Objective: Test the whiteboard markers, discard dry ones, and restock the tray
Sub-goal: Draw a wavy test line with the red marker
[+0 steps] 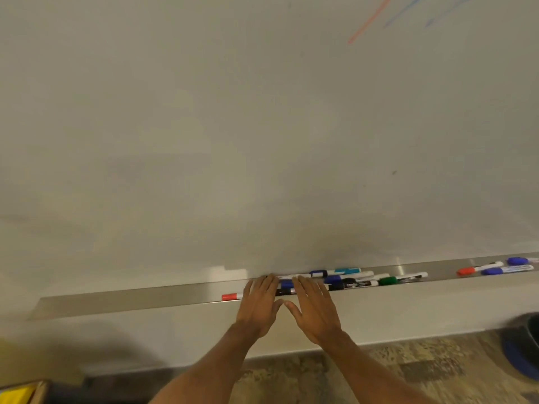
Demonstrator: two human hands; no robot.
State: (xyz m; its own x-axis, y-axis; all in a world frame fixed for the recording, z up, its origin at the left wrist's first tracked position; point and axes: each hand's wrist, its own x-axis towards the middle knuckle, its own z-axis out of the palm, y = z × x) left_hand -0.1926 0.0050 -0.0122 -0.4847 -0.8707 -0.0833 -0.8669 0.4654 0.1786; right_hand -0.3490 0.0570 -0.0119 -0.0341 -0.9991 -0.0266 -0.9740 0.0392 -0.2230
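Note:
A long metal tray [131,298] runs along the bottom of the whiteboard [233,141]. Several markers lie in a loose pile [355,279] in its middle, with blue, teal, black and green caps. A red-capped marker [232,296] lies just left of my hands. My left hand [259,304] and my right hand [313,307] are side by side with straight fingers reaching onto the markers in the tray, thumbs nearly touching. The markers under the fingers are partly hidden. Three more markers [495,269], red and blue, lie at the tray's right end.
Red and blue test strokes [370,20] mark the board's upper right. A dark round bin [525,348] stands on the patterned carpet at the right. A box with something yellow [17,393] sits at the bottom left corner.

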